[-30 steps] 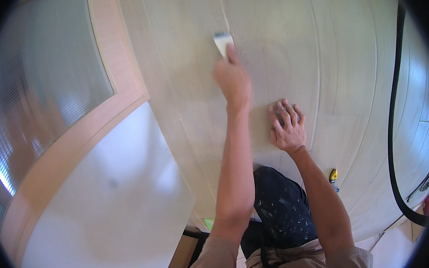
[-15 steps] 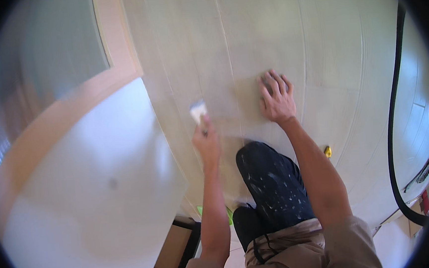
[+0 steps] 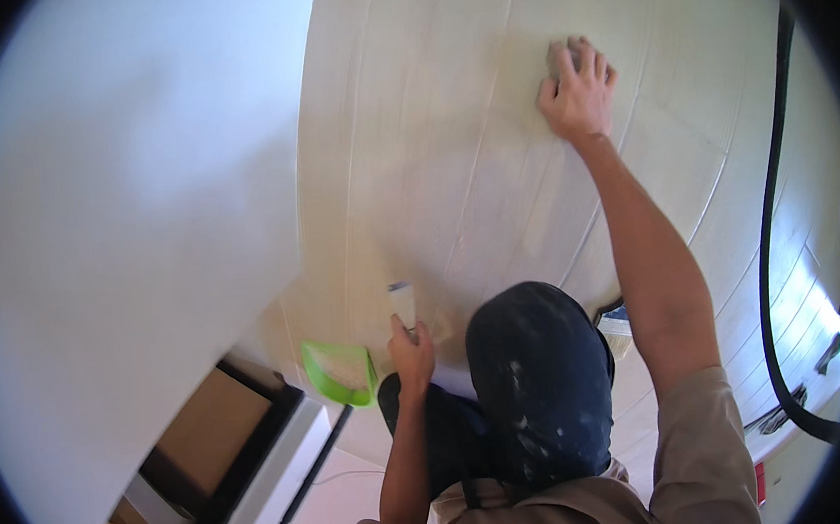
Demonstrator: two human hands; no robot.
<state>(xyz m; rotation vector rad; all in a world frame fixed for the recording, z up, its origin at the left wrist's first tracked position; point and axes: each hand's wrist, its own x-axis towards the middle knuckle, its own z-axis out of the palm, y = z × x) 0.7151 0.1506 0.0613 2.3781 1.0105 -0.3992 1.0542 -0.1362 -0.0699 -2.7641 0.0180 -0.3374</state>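
Observation:
Near my knees, my left hand is closed round a small, pale, scraper-like tool with a darker far edge. That tool points away from me over light wooden planks. My right arm stretches far forward, and my right hand presses down on the planks with curled fingers. Something greyish shows under its fingertips, too hidden to name. A green dustpan with a black handle lies left of my left hand and holds pale dust or debris.
A large white panel or wall fills the left side. Below it stand a black-edged frame and brown cardboard. A black hose or cable curves down the right. Beside my right knee, an object with a pale handle or bristles is partly covered.
My right hand has moved forward and slightly right across the planks. My left hand has drawn back toward my knees with the pale tool. The view has shifted, showing more of the dustpan.

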